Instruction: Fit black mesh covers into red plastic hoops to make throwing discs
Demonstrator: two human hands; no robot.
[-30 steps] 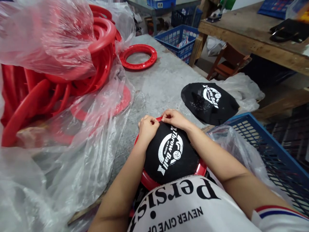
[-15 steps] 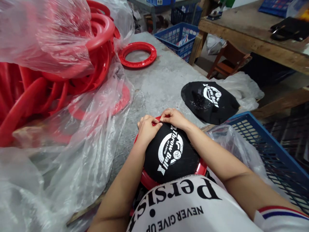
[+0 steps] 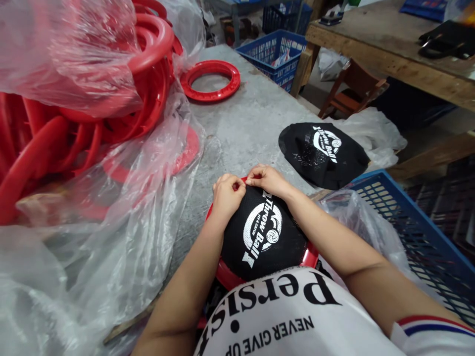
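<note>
A black mesh cover (image 3: 237, 237) printed "Throw Ball" in white lies over a red plastic ring (image 3: 227, 275), close against my shirt. At the far edge of the ring, my left hand (image 3: 227, 198) pinches the cover's rim with thumb and forefinger. Right beside it, my right hand (image 3: 267, 180) pinches the same rim, the two hands almost touching. Red plastic shows between and beneath the fingers. Part of the ring's near edge is tucked against my shirt, and my forearms hide some of its sides.
Loose on the grey table (image 3: 241, 128) are another black cover (image 3: 315, 160) at right and a red ring (image 3: 232, 81) farther back. Stacked red rings (image 3: 156, 49) under clear plastic (image 3: 148, 237) fill the left. A blue crate (image 3: 419, 222) stands at right, another blue crate (image 3: 272, 49) behind.
My left fingers have shifted slightly along the rim, away from the right hand's fingertips. Both hands keep pinching at the far edge; the cover and ring stay in place.
</note>
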